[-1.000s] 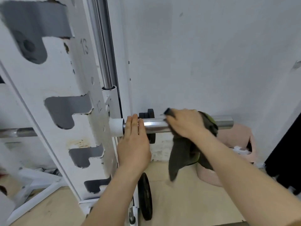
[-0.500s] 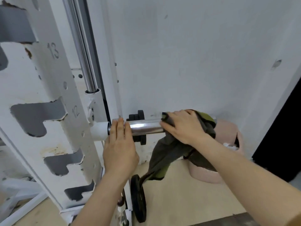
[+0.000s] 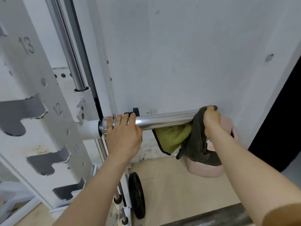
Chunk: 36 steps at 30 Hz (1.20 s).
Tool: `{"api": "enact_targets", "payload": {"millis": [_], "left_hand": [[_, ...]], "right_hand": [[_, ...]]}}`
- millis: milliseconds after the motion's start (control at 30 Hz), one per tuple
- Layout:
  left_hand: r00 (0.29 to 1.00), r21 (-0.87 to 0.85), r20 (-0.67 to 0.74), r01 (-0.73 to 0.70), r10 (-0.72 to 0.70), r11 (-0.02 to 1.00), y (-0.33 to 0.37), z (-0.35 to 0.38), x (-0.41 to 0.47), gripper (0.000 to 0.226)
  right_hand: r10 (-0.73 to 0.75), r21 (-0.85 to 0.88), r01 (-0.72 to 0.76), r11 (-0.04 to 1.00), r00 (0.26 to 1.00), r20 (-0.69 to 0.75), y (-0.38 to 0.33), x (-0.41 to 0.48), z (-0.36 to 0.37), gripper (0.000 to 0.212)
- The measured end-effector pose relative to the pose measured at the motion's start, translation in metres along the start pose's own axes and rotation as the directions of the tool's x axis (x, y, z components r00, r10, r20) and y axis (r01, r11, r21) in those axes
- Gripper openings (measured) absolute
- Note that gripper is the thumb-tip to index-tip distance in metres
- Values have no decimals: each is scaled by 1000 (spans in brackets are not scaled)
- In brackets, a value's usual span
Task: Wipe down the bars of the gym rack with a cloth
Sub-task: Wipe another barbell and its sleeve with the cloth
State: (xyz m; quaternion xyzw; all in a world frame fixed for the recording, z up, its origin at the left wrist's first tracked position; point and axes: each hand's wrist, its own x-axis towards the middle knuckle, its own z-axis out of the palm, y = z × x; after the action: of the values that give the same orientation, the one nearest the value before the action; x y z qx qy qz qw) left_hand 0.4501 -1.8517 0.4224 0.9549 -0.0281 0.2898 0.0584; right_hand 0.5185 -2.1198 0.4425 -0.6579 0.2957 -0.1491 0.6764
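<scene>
Wiping the outer end of the chrome bar [image 3: 164,121], head view. The right hand [image 3: 211,121] wraps the cloth [image 3: 192,141] over the far tip of the bar, its grip clenched round the fabric. The rest of the cloth hangs below the bar, grey outside and green inside. The left hand [image 3: 123,136] lies over the bar just beside the white collar on the rack post [image 3: 53,128], its grip grasping the bar with the fingers curled across the top. A black weight plate [image 3: 136,194] leans low on the floor [image 3: 171,185], and a pink tub [image 3: 203,170] stands behind the hanging cloth, against the wall [image 3: 179,54].

To do this step well, the left hand should probably hold the bar steady while the right keeps the cloth wrapped all the way round. A twist at the tip would reach the underside, and the loose tail is best gathered up so it does not snag.

Compared with half a second ago, the right hand and cloth have slid outward from mid-bar to the tip, leaving a long bare chrome stretch between the hands. More green lining now shows. The left hand stays at the collar.
</scene>
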Motion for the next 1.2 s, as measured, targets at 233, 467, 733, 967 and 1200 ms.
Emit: {"api": "enact_targets", "payload": {"millis": [233,467,733,967,1200], "left_hand": [[996,-10,94,5,-4,1000,0,-9,-1,62],[987,21,158,-32,29,999,0,-16,-8,73],[968,-375,243,146,-55,916,-13,-29,-50,67],[985,-611,102,174,-141,772,-1,-39,-118,50],[901,-875,431,406,42,264,-19,-117,-155,33]], "right_hand": [[247,565,-200,801,969,-7,10,-35,6,34],[393,789,-403,463,892,225,33,-111,73,53],[275,579,-674,459,728,628,54,-171,135,40],[62,366,-455,812,691,720,52,-198,97,32],[-296,480,-87,873,687,664,20,-286,58,16]]}}
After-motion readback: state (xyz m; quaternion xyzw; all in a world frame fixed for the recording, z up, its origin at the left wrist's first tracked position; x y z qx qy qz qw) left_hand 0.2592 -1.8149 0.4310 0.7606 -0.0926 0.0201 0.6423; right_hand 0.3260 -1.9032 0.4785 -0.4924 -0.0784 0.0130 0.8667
